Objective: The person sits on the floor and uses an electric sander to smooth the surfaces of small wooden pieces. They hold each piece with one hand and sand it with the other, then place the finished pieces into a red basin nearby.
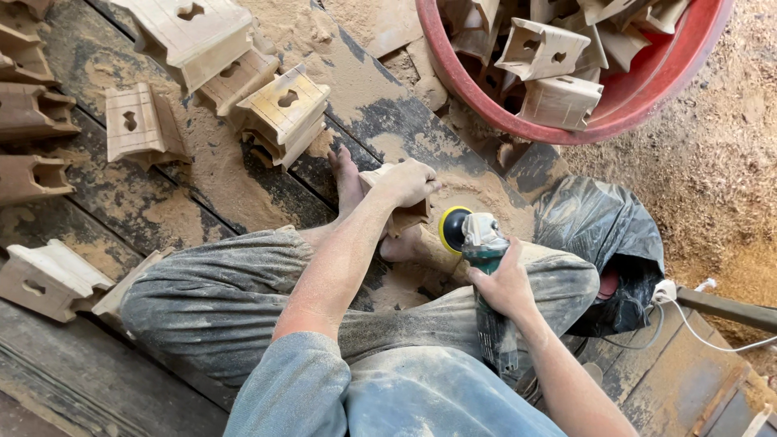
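Dusty plank floor (97, 380), sawdust being piled thick toward its top edge and right side. A small wood block (402, 212) is being pinned against the bare feet near the floor's middle by the left hand (405, 182), fingers curled tight over its top. A green sander (484, 267) is being held by the right hand (503, 285), fingers wrapped round the body, yellow disc (452, 229) being brought to the block's right face.

Judgement: the disc should be kept flat and moving with light pressure, so no gouge is being cut. Left fingertips and toes are close to the disc, so grip should be kept back from the sanded face. The white cable (712, 344) is trailing at the right edge and should be kept clear.

More blocks (279, 109) are being kept along the top-left edge, others in a red tub (647, 89) at the top-right corner.
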